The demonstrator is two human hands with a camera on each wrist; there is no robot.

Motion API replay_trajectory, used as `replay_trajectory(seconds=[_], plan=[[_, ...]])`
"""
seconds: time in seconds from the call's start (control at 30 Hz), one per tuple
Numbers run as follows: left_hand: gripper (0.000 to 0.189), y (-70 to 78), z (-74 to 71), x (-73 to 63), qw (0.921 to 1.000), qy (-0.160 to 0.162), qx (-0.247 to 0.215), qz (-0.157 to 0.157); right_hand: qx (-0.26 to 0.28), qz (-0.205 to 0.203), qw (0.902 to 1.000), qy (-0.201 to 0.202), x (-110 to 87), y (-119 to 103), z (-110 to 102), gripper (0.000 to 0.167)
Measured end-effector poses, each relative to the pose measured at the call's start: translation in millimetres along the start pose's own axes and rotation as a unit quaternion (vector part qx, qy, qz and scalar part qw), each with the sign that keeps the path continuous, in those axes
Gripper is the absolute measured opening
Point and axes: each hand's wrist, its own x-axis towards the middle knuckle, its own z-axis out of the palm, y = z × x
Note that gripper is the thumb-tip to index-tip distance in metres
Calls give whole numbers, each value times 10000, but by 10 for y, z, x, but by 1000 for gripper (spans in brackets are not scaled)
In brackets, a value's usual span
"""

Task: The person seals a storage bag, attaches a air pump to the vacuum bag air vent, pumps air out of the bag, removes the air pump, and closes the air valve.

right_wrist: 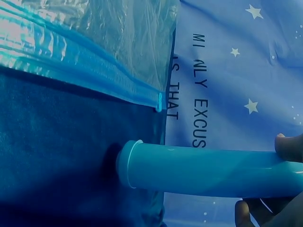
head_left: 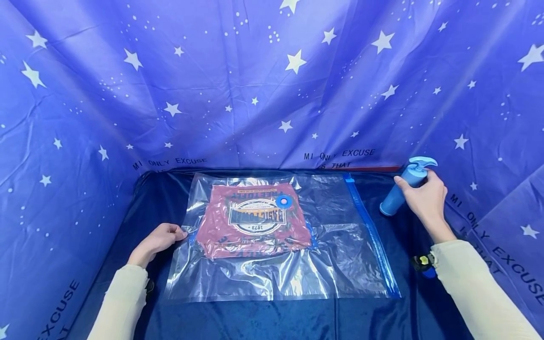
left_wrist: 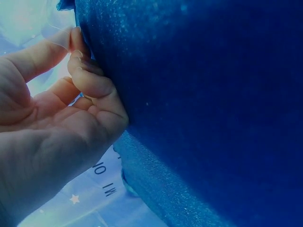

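Note:
A clear vacuum storage bag [head_left: 340,259] lies flat, holding a folded dark pink garment [head_left: 216,217] with a round printed logo. On its upper face sits a round blue valve [head_left: 284,201] with a pink centre. Blue zip strips [head_left: 371,236] run along the right end, with a small slider [right_wrist: 159,101] at the far corner. My left hand [head_left: 157,240] pinches the bag's left edge between thumb and finger, film showing at the fingertips in the left wrist view. At the right, my right hand [head_left: 427,198] grips a blue hand pump [head_left: 393,198] by its barrel, tilted, T-handle up.
Dark blue velvety cloth [head_left: 238,321] covers the table under the bag. Purple-blue curtains with white stars [head_left: 238,85] and black lettering enclose the back and both sides. A dark band with a yellow-green part [head_left: 422,261] shows at the right wrist.

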Motion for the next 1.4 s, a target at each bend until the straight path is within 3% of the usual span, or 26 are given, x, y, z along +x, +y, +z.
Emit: replay_trajectory(seconds=[0.5, 1.23, 1.4], plan=[[31, 8, 5, -9, 10000, 27, -20, -56, -107, 252, 9995, -125, 39, 87, -14, 76], [31, -6, 6, 9, 10000, 46, -58, -40, -70, 58, 10000, 20, -2, 144, 8, 76], [32, 7, 14, 3, 10000, 45, -57, 17, -43, 289, 9991, -294, -66, 186, -40, 96]])
